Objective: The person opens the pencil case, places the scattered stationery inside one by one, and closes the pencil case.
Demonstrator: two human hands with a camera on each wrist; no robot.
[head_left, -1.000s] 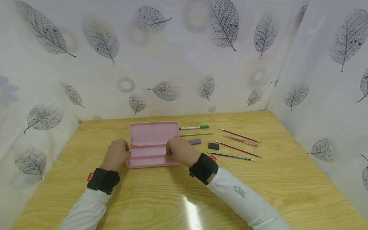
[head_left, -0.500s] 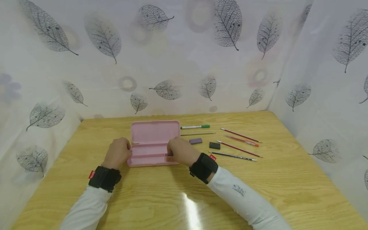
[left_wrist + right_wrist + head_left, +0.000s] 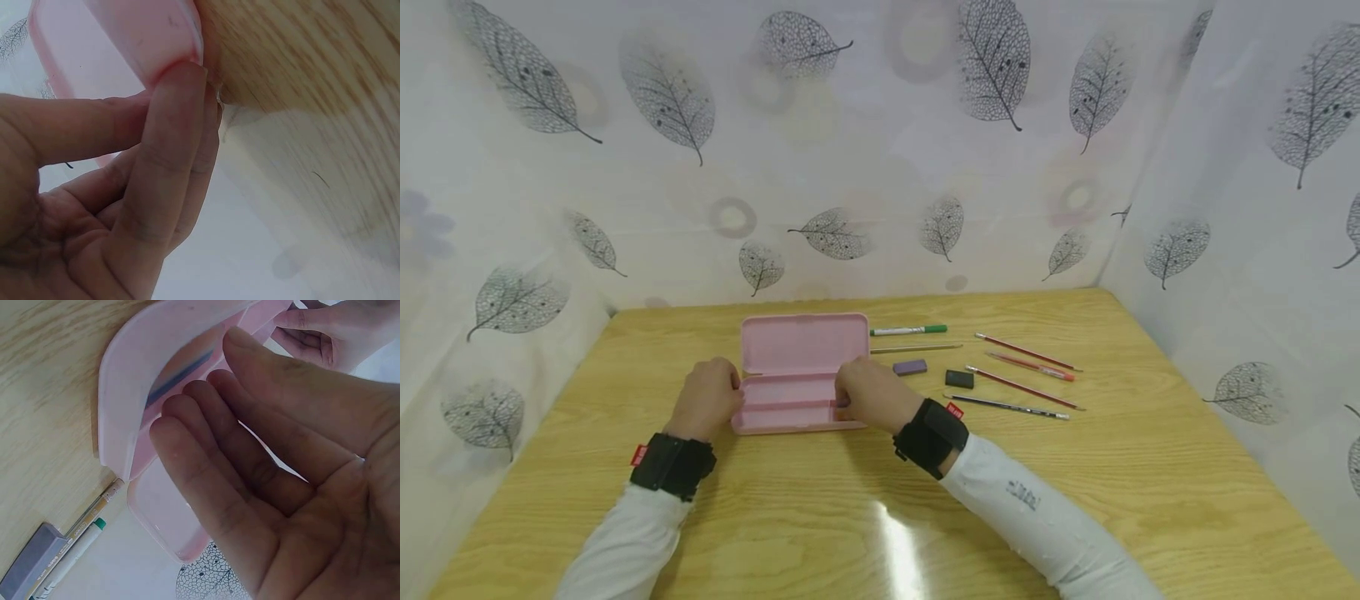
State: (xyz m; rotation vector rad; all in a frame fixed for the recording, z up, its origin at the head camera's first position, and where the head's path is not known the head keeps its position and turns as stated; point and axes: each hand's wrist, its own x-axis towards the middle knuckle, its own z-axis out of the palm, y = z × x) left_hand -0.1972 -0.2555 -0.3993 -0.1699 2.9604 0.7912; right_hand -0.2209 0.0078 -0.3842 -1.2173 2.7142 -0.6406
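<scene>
left grip [image 3: 706, 400] pinches case [image 3: 805, 343] — right grip [image 3: 876, 396] over it

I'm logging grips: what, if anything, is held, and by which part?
The left hand pinches the pink case by its left end; the right hand appears to hold nothing.

So the pink pencil case [image 3: 786, 415] lies open, lid [image 3: 805, 343] laid back, with an orange-and-blue striped piece [image 3: 185, 365] (can't tell what, tbh) inside its right end.
</scene>
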